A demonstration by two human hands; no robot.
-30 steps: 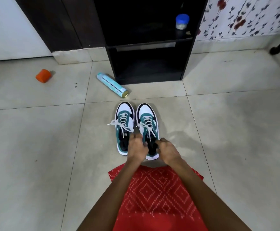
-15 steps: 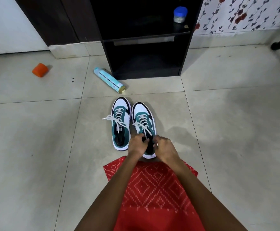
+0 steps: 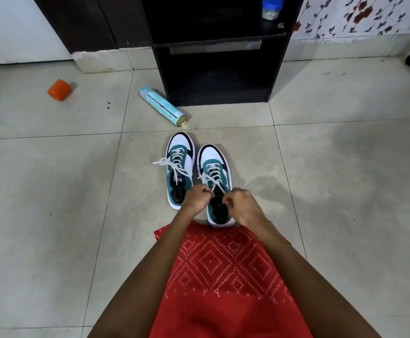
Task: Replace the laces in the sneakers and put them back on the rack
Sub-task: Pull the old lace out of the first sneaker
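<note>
Two teal, white and black sneakers stand side by side on the tiled floor, toes pointing away. The left sneaker (image 3: pixel 180 167) has white laces lying loose, one end trailing to the left. Over the tongue of the right sneaker (image 3: pixel 214 167), my left hand (image 3: pixel 197 198) pinches a white lace end (image 3: pixel 212 182). My right hand (image 3: pixel 244 204) is curled just right of it and pinches the other end of that lace. The black shoe rack (image 3: pixel 219 48) stands beyond the sneakers with its lower shelf empty.
A light blue spray can (image 3: pixel 162 106) lies on the floor left of the rack. An orange cap (image 3: pixel 59 90) lies farther left. A blue-lidded jar (image 3: pixel 271 7) sits on the rack's upper shelf. My red patterned garment (image 3: pixel 223 276) covers the near floor.
My hands have drawn together above the right sneaker's tongue, holding its lace ends. The view has shifted slightly, so the sneakers sit lower left of the rack.
</note>
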